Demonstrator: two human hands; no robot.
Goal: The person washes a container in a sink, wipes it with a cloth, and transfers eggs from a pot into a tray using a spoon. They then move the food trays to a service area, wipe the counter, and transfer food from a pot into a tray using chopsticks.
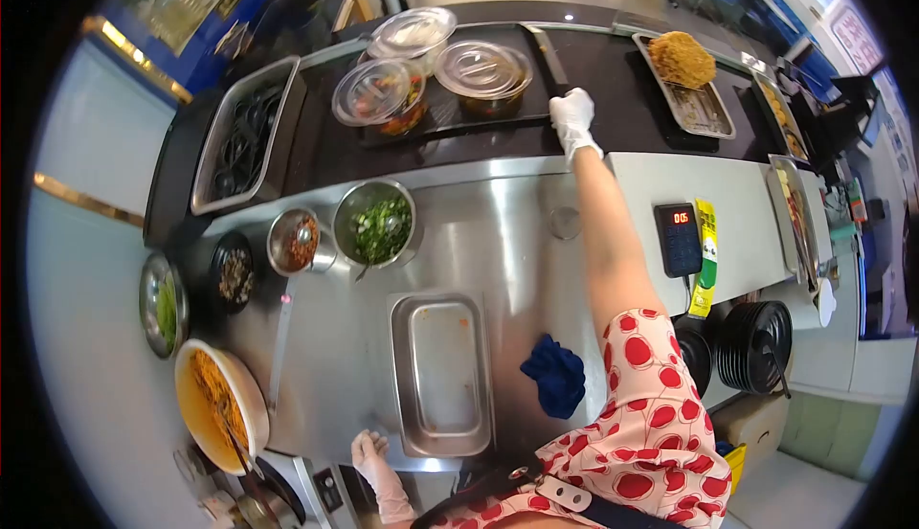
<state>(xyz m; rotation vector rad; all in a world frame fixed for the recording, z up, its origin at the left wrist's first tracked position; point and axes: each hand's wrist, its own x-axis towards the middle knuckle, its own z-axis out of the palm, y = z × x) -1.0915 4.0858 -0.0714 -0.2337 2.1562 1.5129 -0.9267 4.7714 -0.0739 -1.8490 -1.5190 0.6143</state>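
Observation:
My right hand [572,119], in a clear glove, reaches across to the dark counter. Its fingers are closed around the dark handle end of a knife [547,55], whose broad blade points away from me. To its left, several lidded clear tubs stand on a black tray [458,131]; one tub [483,74] is nearest the knife. My left hand [369,450], also gloved, is at the near edge of the steel worktop with fingers curled and nothing visible in them. Beside it lies an empty steel pan [442,376] with a few food specks.
A blue cloth [556,376] lies right of the pan. Bowls of chopped greens [378,227], red bits [295,242] and orange shreds [220,400] stand left. A fried item [682,59] sits on a rack tray at right, behind a digital timer [678,240] and black plates [754,345].

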